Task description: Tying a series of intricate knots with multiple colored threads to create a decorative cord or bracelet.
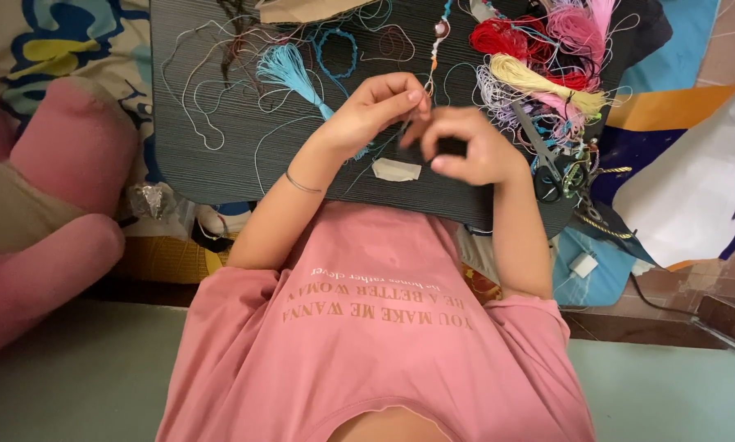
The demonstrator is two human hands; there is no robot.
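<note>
My left hand point(375, 102) pinches a thin pale thread between thumb and fingertips over a dark ribbed board point(212, 147). Right beside it, almost touching, my right hand point(465, 147) has its fingers curled around the same strands. The thread runs down to a strip of beige tape point(397, 169) stuck on the board just below both hands. A light blue tassel point(289, 69) lies left of my left hand. A thin bangle point(302, 183) sits on my left wrist.
Bundles of red point(502, 37), pink point(576, 29) and yellow point(543, 82) thread pile at the board's right end, with dark scissors point(547, 155) beside my right hand. Loose threads point(195, 90) trail over the left part. A pink plush toy point(56, 188) lies at the left.
</note>
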